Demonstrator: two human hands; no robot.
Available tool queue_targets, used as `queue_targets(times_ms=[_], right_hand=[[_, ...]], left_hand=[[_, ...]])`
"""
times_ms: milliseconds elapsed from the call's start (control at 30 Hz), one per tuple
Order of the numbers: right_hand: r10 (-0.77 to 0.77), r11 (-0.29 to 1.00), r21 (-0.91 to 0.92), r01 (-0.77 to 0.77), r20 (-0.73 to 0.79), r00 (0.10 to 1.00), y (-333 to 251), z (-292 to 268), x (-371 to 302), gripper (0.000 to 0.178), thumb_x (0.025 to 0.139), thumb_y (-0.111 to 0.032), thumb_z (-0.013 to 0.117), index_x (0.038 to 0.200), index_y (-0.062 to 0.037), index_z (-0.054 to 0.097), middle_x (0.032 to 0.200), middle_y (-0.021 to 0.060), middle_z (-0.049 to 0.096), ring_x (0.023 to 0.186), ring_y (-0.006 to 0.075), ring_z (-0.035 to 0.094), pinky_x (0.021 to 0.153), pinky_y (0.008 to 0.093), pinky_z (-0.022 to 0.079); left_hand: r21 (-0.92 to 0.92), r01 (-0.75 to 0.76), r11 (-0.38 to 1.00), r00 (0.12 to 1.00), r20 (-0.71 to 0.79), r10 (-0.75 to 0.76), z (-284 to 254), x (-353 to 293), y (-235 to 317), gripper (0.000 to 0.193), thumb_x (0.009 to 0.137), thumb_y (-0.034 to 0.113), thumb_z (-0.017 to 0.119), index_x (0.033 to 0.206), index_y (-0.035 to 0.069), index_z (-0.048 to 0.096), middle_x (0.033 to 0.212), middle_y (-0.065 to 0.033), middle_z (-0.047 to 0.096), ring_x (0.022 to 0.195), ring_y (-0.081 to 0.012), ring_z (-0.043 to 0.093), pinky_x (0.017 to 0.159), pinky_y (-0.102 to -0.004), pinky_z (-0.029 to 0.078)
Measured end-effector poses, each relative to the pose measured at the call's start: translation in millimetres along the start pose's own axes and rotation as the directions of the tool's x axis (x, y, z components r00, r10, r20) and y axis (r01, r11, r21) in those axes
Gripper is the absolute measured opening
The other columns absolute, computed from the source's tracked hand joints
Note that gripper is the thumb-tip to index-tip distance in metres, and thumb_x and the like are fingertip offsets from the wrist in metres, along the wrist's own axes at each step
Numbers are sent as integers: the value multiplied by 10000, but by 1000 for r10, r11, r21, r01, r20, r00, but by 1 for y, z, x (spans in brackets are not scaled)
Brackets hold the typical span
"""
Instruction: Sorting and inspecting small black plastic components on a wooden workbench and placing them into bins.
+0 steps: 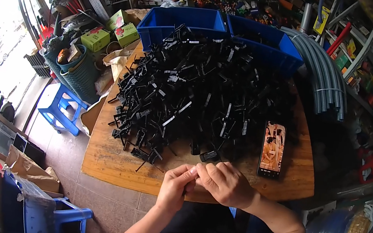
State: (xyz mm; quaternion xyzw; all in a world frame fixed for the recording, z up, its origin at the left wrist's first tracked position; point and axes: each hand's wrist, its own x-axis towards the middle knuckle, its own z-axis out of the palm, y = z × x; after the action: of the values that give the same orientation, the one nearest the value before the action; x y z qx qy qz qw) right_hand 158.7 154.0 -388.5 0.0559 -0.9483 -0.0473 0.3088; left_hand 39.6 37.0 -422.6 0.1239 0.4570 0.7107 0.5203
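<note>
My left hand [175,185] and my right hand [226,184] meet over the near edge of the wooden table [105,162]. Both are closed, thumbs and fingertips pinched together. Whatever they hold is mostly hidden; only a small dark bit shows below the left fingers. Just beyond them spreads a large heap of black plastic parts [199,94] with thin legs, some carrying pale strips. A single black part [210,156] lies at the heap's near edge, close to my right hand. To the right, a phone [271,151] with a lit screen rests on the table.
Two blue bins, a left one [153,33] and a right one [277,57], stand behind the heap. Grey coiled pipes [331,85] are at the right. Blue stools [60,107], stacked buckets [77,73] and green boxes [95,39] stand left of the table.
</note>
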Motion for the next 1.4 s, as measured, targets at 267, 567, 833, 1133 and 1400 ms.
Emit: queue_targets(times_ms=[267, 567, 833, 1133, 1400], right_hand=[[148, 986, 70, -150, 32, 989, 0, 25, -6, 349, 811, -127, 604, 1084, 75, 523, 833, 112, 513, 697, 235, 557, 664, 337, 477], [246, 919, 282, -276, 137, 959, 6, 21, 45, 551, 766, -249, 691, 1205, 14, 487, 950, 102, 545, 896, 261, 531, 786, 347, 470], [472, 807, 318, -498, 159, 867, 28, 57, 42, 264, 779, -95, 665, 1008, 0, 574, 852, 116, 580, 729, 243, 588, 660, 331, 495], [607, 669, 630, -393, -158, 779, 16, 27, 17, 117, 874, 20, 535, 981, -5, 575, 860, 47, 565, 730, 90, 538, 639, 226, 445], [673, -159, 975, -158, 224, 705, 13, 22, 4, 153, 862, -7, 535, 983, -73, 467, 874, 51, 588, 762, 91, 540, 692, 236, 460]], left_hand=[[634, -455, 625, 815, 13, 580, 14, -7, -8, 149, 859, 87, 634, 948, -30, 613, 789, -84, 554, 711, -139, 521, 630, -247, 416], [256, -507, 823, 791, -242, 562, -8, -11, 20, 90, 857, 46, 604, 937, 16, 575, 726, -7, 530, 568, -55, 468, 495, -188, 370], [-603, 133, 786, 886, 429, 179, -47, 16, 27, 449, 882, 421, 469, 1147, 78, 586, 1115, -195, 607, 915, -289, 592, 518, -291, 463], [-287, 168, 943, 970, 217, -107, -14, 20, 13, 198, 896, 153, 561, 1072, 63, 576, 854, -44, 568, 735, -164, 552, 536, -257, 438], [-91, 176, 980, 953, 264, -147, -8, 14, 16, 160, 891, 178, 594, 962, 37, 614, 740, -1, 585, 600, -79, 496, 487, -222, 376]])
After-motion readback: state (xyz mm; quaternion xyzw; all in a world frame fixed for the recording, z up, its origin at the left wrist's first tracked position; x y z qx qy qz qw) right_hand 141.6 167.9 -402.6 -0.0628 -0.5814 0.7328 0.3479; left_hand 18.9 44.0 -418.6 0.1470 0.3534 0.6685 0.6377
